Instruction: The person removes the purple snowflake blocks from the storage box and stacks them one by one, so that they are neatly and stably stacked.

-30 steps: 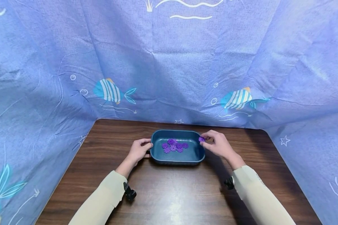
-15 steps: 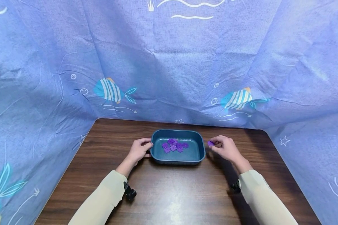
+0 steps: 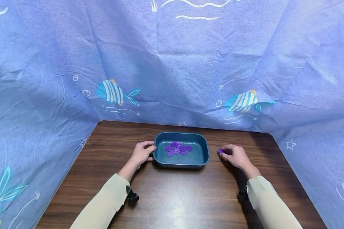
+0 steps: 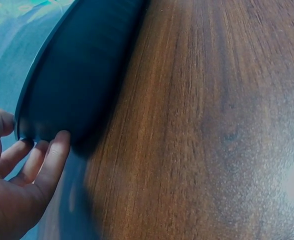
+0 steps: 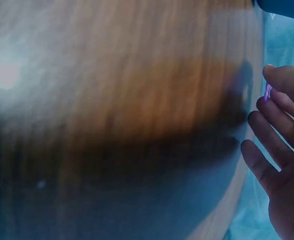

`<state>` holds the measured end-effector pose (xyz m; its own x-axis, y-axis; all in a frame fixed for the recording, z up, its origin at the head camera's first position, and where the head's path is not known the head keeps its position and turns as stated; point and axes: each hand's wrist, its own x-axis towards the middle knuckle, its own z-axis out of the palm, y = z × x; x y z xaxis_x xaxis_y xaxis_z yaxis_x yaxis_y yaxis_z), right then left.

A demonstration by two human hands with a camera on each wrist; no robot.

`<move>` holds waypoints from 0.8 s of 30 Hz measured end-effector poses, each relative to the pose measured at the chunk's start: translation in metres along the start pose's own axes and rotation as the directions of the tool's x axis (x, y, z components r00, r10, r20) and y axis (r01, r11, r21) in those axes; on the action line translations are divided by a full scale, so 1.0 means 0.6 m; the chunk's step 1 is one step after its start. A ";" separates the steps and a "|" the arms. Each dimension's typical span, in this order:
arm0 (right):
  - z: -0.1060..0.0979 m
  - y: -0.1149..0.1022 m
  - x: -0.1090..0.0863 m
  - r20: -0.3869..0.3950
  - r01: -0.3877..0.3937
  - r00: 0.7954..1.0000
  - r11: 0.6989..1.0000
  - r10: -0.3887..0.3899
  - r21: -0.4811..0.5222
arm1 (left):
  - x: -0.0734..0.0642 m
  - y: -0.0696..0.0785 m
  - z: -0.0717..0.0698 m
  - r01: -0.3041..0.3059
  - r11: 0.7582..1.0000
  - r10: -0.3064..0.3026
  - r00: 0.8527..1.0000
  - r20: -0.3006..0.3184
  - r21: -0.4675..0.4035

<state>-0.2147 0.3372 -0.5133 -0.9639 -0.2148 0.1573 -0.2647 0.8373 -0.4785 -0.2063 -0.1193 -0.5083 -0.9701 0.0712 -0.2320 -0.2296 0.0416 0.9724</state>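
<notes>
A dark teal rectangular tray (image 3: 181, 165) with rounded corners stands on the table, several purple flower-shaped pieces (image 3: 176, 150) lying in a cluster on its floor. My left hand (image 3: 141, 153) grips the tray's left end, thumb at the rim and fingers against the outer wall, as the left wrist view also shows at the tray's side (image 4: 72, 75). To the right of the tray, my right hand (image 3: 237, 156) pinches one purple flower-shaped piece (image 3: 220, 151) between thumb and fingers. In the right wrist view only a thin edge of that piece (image 5: 267, 92) shows between the fingertips.
The brown wood-grain table (image 3: 172, 197) carries a bright glare near its front. Behind it and at both sides hangs a blue cloth (image 3: 183, 79) printed with fish. A small black camera (image 3: 132, 197) sits at the left wrist.
My right hand has moved from the tray's right rim outward to the right and a little nearer, carrying the purple flower-shaped piece. The left hand and tray stay in place.
</notes>
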 end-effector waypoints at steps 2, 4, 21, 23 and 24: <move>0.001 0.003 -0.001 0.007 -0.011 1.000 1.000 0.011 -0.006 | 0.000 0.000 0.000 -0.002 1.000 0.002 1.000 0.000 -0.001; 0.002 0.005 -0.002 0.012 -0.010 1.000 1.000 0.010 -0.015 | 0.001 0.001 0.000 -0.004 1.000 0.004 1.000 0.002 -0.003; 0.007 0.007 -0.003 0.008 0.009 1.000 0.995 -0.008 -0.103 | -0.001 -0.001 0.001 -0.008 1.000 0.008 1.000 -0.010 0.009; 0.007 0.008 -0.003 0.012 0.005 1.000 0.994 -0.004 -0.106 | -0.001 0.000 0.001 -0.008 1.000 0.008 1.000 -0.010 0.009; 0.007 0.008 -0.003 0.012 0.005 1.000 0.994 -0.003 -0.107 | 0.000 0.000 0.001 -0.011 1.000 0.011 1.000 -0.010 0.008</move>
<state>-0.2143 0.3396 -0.5197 -0.9633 -0.2236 0.1485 -0.2644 0.8853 -0.3824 -0.2061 -0.1187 -0.5085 -0.9734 0.0619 -0.2207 -0.2179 0.0492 0.9747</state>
